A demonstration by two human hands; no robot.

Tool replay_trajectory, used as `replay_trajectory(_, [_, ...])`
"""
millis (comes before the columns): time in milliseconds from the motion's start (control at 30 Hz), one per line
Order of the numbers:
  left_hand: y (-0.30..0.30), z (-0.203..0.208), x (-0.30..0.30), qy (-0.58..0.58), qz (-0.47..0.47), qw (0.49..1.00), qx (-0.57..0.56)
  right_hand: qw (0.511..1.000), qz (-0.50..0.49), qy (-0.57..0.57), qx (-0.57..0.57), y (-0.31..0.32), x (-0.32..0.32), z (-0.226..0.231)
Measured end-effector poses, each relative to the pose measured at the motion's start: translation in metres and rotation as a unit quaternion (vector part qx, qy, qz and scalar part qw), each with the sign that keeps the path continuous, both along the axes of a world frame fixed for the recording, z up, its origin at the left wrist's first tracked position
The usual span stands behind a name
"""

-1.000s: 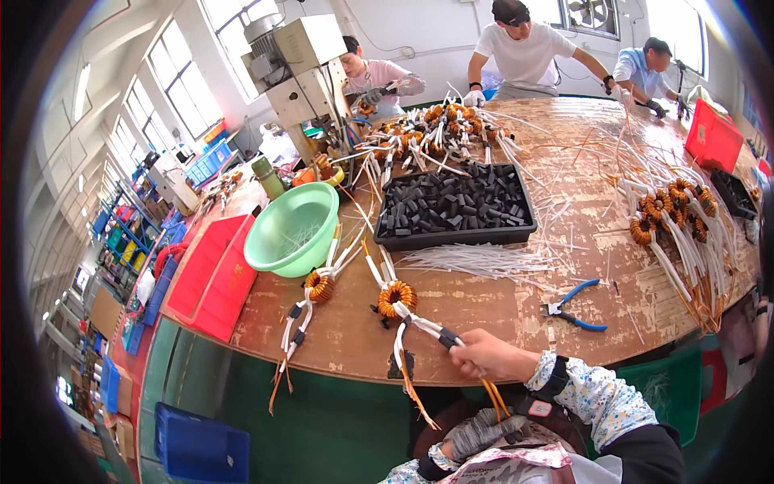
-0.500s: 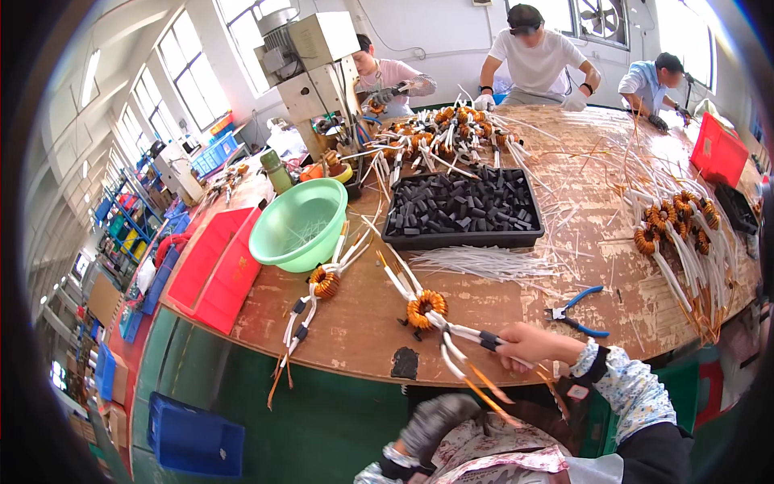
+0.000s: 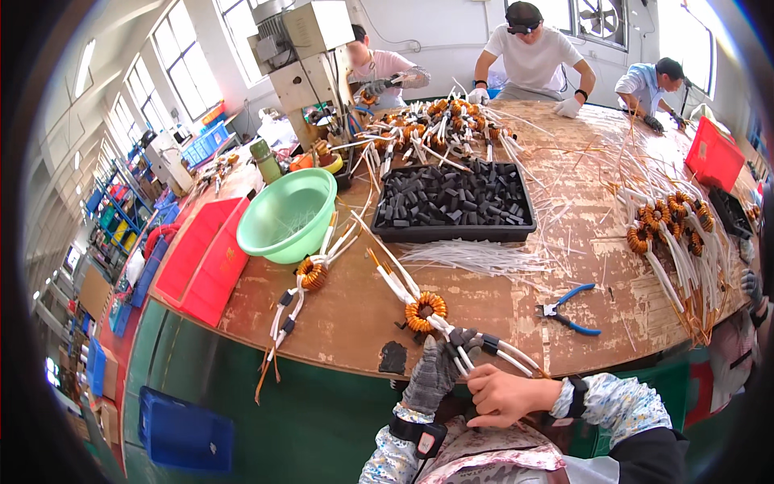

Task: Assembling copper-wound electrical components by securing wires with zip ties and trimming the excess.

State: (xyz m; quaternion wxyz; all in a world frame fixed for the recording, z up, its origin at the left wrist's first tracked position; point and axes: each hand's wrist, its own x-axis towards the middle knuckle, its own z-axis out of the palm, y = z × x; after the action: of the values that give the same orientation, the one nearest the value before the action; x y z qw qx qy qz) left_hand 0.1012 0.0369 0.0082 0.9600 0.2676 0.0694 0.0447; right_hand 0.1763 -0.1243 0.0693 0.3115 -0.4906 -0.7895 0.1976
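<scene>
A ring coil wound with orange copper wire point(image 3: 425, 311) lies near the table's front edge, its white-sleeved leads running both ways. My left hand point(image 3: 434, 375), in a grey glove, is closed round the leads just below the coil. Bare and curled, my right hand point(image 3: 506, 395) is closed at the lower ends of the same leads; its fingertips partly hide what they pinch. Another pair of leads with a black sleeve point(image 3: 488, 342) stretches to the right, past my hands. A second ring coil point(image 3: 311, 274) with black sleeves on its leads lies to the left.
Behind the coil stand a black tray of short black sleeves point(image 3: 451, 235) and a green basin point(image 3: 284, 222). Blue-handled cutters point(image 3: 569, 311) lie at right, near a heap of coils point(image 3: 673, 222). A red bin point(image 3: 197, 266) is left. Co-workers sit across the table; a gloved hand point(image 3: 751, 286) shows far right.
My left hand has come up from my lap and taken hold of the leads. My right hand has let go of the black-sleeved leads and moved down-left to the other lead ends.
</scene>
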Motion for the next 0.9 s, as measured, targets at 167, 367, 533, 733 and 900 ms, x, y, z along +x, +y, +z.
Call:
replay_trajectory(167, [0.003,0.001,-0.002,0.013,-0.023,1.000,0.007,0.985,-0.071,-0.130,0.082,-0.006,-0.017,-0.066])
replay_trajectory(367, [0.009,0.018,-0.033,0.021,0.013,0.990,0.137,0.999,-0.009,0.012,0.051,0.010,-0.038,-0.052])
replay_trajectory(533, [-0.004,0.028,-0.051,0.072,0.027,0.990,0.118,0.998,0.028,0.061,0.014,0.002,-0.032,0.024])
replay_trajectory(733, [-0.006,0.016,-0.058,0.104,0.061,0.982,0.148,0.926,-0.282,0.251,-0.021,0.046,0.002,0.022])
replay_trajectory(900, [-0.006,0.015,-0.060,0.101,0.053,0.988,0.107,0.889,-0.329,0.316,-0.039,0.056,0.003,-0.004])
